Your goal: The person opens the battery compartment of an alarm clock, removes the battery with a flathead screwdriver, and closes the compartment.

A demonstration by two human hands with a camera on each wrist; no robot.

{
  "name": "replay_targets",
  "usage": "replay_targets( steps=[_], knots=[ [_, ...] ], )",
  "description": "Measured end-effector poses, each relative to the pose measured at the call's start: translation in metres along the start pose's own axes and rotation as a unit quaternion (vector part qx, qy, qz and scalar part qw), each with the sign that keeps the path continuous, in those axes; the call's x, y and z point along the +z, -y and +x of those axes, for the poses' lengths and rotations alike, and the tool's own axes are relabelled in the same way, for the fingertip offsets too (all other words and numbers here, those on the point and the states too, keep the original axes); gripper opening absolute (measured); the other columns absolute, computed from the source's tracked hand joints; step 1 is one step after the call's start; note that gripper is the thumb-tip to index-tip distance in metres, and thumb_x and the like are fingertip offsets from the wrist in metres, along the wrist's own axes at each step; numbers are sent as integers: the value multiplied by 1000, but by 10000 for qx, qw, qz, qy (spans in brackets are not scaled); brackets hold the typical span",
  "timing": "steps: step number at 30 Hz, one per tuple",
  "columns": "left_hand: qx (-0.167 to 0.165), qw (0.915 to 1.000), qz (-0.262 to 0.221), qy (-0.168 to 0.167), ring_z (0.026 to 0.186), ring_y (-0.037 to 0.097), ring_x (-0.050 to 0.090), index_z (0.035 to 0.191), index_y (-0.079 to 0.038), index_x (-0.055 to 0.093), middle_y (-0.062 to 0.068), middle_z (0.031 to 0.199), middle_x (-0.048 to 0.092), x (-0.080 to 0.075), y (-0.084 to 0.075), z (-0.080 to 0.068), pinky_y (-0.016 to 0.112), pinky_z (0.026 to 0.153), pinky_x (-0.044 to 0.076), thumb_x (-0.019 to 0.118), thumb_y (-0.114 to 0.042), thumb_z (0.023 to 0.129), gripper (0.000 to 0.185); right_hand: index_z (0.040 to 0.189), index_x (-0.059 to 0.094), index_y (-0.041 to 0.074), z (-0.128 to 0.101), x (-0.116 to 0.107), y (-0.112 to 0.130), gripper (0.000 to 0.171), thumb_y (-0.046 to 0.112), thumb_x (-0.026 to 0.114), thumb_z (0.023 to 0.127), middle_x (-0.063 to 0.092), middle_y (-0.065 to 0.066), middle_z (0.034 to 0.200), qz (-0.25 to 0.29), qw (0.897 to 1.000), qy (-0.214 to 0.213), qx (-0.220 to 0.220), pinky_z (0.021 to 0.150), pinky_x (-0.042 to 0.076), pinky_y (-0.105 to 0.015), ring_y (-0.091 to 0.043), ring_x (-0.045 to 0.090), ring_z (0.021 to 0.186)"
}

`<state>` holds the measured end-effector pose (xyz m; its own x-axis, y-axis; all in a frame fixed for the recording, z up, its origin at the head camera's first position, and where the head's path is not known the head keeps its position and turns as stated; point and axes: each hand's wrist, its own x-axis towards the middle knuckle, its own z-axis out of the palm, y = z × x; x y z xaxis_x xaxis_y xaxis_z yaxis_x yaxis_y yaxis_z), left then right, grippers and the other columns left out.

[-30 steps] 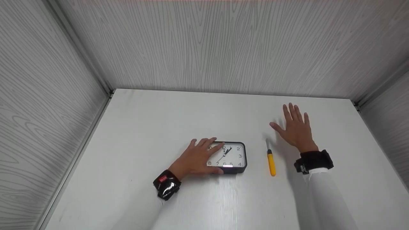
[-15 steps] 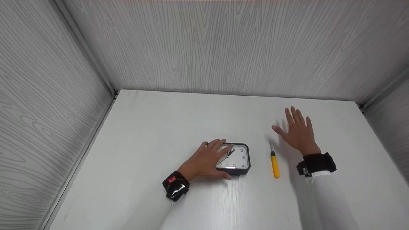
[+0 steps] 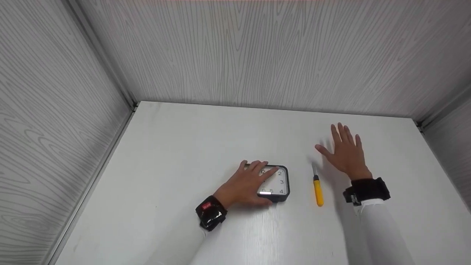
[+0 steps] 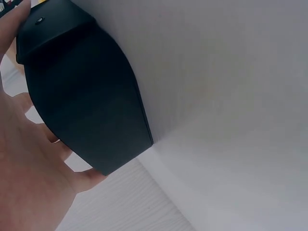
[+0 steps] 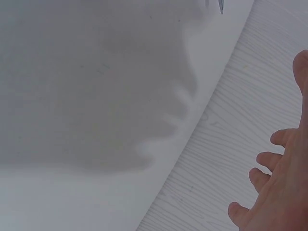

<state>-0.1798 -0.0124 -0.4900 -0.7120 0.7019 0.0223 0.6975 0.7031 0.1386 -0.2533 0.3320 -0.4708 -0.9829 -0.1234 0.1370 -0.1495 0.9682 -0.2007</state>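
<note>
A rectangular clock [image 3: 274, 183] with a white dial and dark casing lies face up on the white table. My left hand [image 3: 244, 187] spreads over its left part, fingers reaching the far edge and thumb along the near edge, so the dial's left half is hidden. In the left wrist view, the casing's dark side [image 4: 86, 101] fills the middle beside the palm [image 4: 29, 163]. To the right of the clock lies a yellow-handled screwdriver [image 3: 318, 192], shaft pointing away from me. My right hand [image 3: 347, 156] hovers beyond it with fingers outstretched, holding nothing.
The white tabletop [image 3: 184, 140] meets a grey wood-grain panel [image 3: 235, 55] at the back. Similar panels stand at the left [image 3: 44, 121] and the right. Black straps [image 3: 211, 213] are worn on both wrists.
My left hand has slid rightward over the clock and covers more of the dial. Clock, screwdriver and right hand keep their places on the table; the head view has shifted slightly.
</note>
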Motion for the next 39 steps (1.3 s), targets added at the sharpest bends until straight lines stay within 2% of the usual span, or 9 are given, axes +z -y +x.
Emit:
replay_targets(
  steps=[6, 14, 26, 34, 39],
  knots=[
    [-107, 9999, -21, 52, 140, 23, 35, 156, -33, 16, 7, 154, 34, 2, -6, -1, 58, 112, 30, 61, -67, 76, 98, 156, 12, 6, -2, 3, 2, 96, 71, 40, 91, 10, -21, 162, -61, 9998, 191, 23, 117, 4, -65, -41, 8, 150],
    [-107, 9999, -26, -51, 138, 22, 36, 155, -33, 19, 6, 152, 36, 1, -10, 4, 58, 112, 29, 63, -61, 75, 96, 155, 16, 4, -2, 0, 3, 94, 69, 41, 91, 14, -21, 162, -159, 9999, 36, -16, 117, 6, -66, -40, 11, 150],
    [-165, 9998, -97, -93, 133, 21, 39, 154, -33, 22, 4, 146, 40, 2, -14, 6, 54, 111, 31, 67, -59, 72, 96, 155, 19, 4, -3, -2, 9, 92, 67, 44, 92, 17, -22, 161, -81, 9998, -116, -141, 116, 9, -66, -41, 14, 149],
    [-180, 9995, -215, -141, 135, 21, 39, 155, -27, 22, 3, 147, 41, 1, -15, 4, 53, 111, 32, 67, -60, 71, 101, 155, 18, 6, -6, -4, 12, 92, 66, 45, 91, 17, -21, 161, -14, 9997, -160, -174, 116, 9, -66, -40, 13, 150],
    [-258, 9981, -397, -396, 134, 20, 40, 155, -23, 23, 3, 147, 42, -3, -15, 0, 49, 109, 34, 67, -58, 69, 102, 155, 18, 6, -10, -4, 14, 92, 66, 46, 92, 17, -20, 161, 29, 9997, -173, -187, 116, 9, -66, -39, 13, 150]
  ],
)
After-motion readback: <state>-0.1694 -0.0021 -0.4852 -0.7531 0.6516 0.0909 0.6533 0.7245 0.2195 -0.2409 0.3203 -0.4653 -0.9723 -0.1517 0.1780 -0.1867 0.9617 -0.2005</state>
